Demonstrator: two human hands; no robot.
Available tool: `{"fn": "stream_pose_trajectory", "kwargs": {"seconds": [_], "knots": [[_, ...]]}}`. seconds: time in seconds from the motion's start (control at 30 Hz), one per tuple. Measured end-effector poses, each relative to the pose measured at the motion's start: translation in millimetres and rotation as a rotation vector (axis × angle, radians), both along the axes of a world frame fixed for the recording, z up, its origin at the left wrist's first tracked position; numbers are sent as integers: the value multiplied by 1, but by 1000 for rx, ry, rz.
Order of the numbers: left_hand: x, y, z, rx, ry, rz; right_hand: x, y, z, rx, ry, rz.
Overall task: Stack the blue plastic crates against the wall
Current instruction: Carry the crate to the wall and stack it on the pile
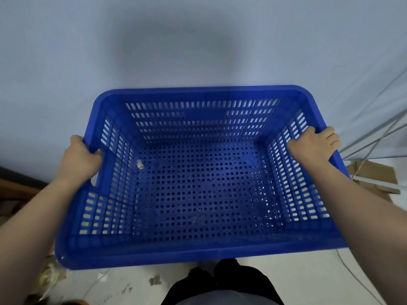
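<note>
A large blue plastic crate [198,254] with slotted walls and a perforated floor fills the middle of the head view, open side up. My left hand [80,158] grips its left rim, thumb hooked inside. My right hand [313,145] grips the right rim the same way. The crate hangs above the floor, its far edge close to the pale wall [176,40]. A small scrap of debris [140,165] lies inside near the left wall. Whether another crate sits below is hidden.
Flattened cardboard [374,175] and a white rod lie on the floor at right, beside thin metal rods and a cable. Brown furniture [15,188] stands at left. Litter [50,276] speckles the dirty floor near my dark-trousered legs [220,285].
</note>
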State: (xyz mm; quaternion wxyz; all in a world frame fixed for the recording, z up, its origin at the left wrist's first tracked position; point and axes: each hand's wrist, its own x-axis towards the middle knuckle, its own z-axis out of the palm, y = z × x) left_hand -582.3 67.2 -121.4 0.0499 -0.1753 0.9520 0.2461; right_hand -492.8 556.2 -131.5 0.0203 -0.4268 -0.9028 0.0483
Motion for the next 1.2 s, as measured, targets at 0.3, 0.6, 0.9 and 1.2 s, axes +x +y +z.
{"fn": "stream_pose_trajectory", "kwargs": {"seconds": [0.3, 0.6, 0.9, 1.2], "knots": [[-4, 10, 5, -9, 66, -6, -4, -1, -9, 53, -52, 29], [-1, 18, -10, -361, 387, -568, 15, 1, -11, 61, 60, 309], [8, 31, -8, -271, -122, -631, 26, -2, -22, -241, 100, 406], [4, 34, -10, 10, -5, -432, 35, -3, -26, -309, 129, 168]]}}
